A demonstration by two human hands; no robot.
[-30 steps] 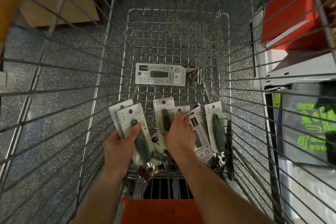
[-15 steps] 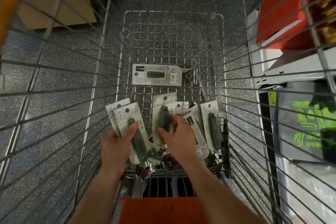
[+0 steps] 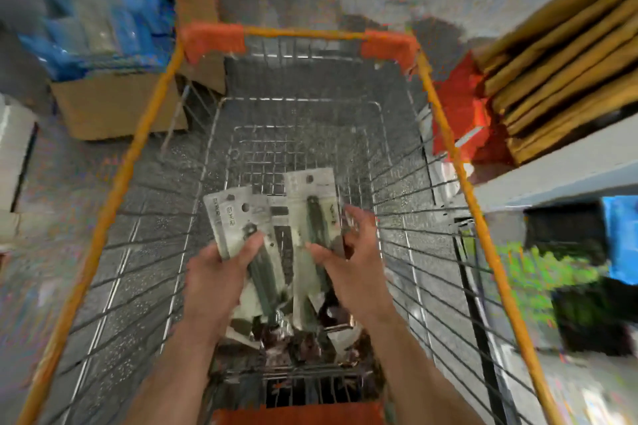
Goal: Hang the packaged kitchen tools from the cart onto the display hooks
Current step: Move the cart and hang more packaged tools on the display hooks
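At the far left a cardboard box [image 3: 117,107] stands on the speckled floor, filled with blue packs [image 3: 114,24] that are too smeared by motion blur to identify. A white object beside it is cut off by the frame edge.

The wire cart [image 3: 118,190], edged in orange, fills the middle of the view. Inside it, the left hand [image 3: 221,272] grips a small stack of packaged tools [image 3: 238,217]. The thumb lies across the front and the fingers are hidden behind the cards. The printing on the cards cannot be read, and how many cards are in the stack is unclear.

Just to the right, the right hand [image 3: 348,252] pinches a single packaged tool [image 3: 310,203], held upright. The thumb is on its front and the fingers curl at its right edge. A dark green handle shows through the pack.

Below both hands, more packages [image 3: 303,335] lie jumbled at the near end of the cart floor, partly covered by the wrists and too blurred to count.

Outside the cart on the right, a red box [image 3: 462,114] sits against a grey shelf [image 3: 569,162] carrying long tan bundles [image 3: 566,55]. Lower down there is a green smear [image 3: 538,272] that cannot be made out.
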